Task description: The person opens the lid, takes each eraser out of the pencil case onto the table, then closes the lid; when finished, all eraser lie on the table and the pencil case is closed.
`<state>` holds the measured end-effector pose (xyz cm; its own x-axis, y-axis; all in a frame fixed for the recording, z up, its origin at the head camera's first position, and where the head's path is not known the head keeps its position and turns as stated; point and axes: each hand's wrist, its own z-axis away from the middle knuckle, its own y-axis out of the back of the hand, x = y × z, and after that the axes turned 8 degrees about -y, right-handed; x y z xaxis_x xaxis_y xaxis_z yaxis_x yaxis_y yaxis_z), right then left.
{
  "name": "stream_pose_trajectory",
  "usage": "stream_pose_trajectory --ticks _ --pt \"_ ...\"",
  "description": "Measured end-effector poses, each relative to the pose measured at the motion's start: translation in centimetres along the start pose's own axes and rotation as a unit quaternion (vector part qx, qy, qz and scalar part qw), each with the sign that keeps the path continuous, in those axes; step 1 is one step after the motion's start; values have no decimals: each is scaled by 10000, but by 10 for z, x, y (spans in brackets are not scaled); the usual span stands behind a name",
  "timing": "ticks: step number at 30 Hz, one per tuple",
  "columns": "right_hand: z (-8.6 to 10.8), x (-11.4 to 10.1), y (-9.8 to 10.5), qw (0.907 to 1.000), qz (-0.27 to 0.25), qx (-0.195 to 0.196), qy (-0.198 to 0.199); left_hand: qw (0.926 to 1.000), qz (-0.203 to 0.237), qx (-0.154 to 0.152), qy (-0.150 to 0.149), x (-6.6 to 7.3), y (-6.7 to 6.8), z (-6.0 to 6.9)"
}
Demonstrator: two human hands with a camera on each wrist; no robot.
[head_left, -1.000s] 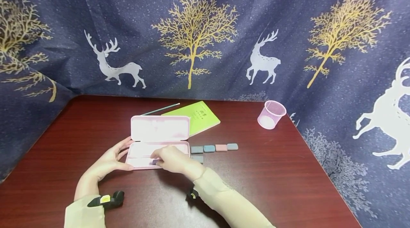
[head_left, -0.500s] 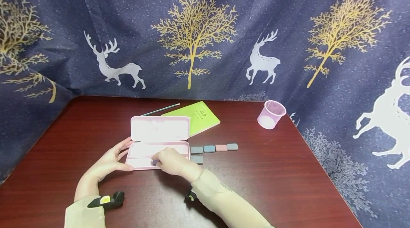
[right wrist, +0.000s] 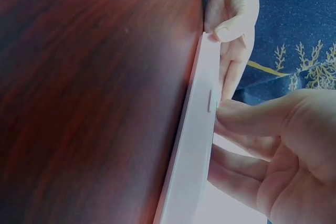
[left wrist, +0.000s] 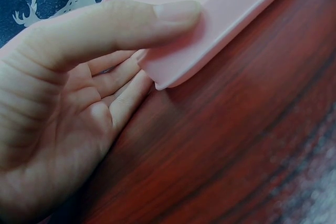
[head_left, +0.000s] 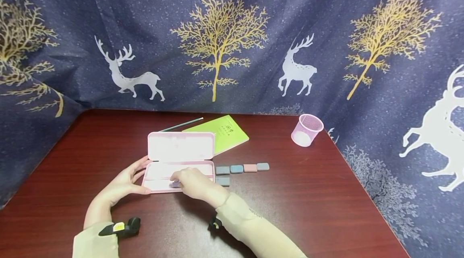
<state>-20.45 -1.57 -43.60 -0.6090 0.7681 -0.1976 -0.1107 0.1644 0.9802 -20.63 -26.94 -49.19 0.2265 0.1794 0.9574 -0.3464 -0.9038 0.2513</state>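
Note:
A pink pencil case lies with its lid raised on the table. My left hand holds the case's left end. In the left wrist view, its thumb lies over the rim while the other fingers are against the outside. My right hand reaches into the case's front part. A small greyish block shows at its fingertips, pinched there; its kind is unclear. In the right wrist view the case's front wall hides those fingertips.
Several erasers lie in a row right of the case, with a grey eraser in front. Behind are a green book and a pencil. A pink mesh pen cup stands at the back right.
My right forearm has shifted slightly left, and the fingers have moved a little around the small block inside the case. My left hand has stayed on the case's end.

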Motion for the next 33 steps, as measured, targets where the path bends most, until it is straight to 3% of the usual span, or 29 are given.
stream_pose_trajectory --ticks 12,33 --pt "-2 0 0 9995 283 10 -125 10000 -35 19 -7 -2 -1 1" --pt "-2 4 3 9995 -202 -84 -242 10000 -63 -30 -26 -2 0 0"
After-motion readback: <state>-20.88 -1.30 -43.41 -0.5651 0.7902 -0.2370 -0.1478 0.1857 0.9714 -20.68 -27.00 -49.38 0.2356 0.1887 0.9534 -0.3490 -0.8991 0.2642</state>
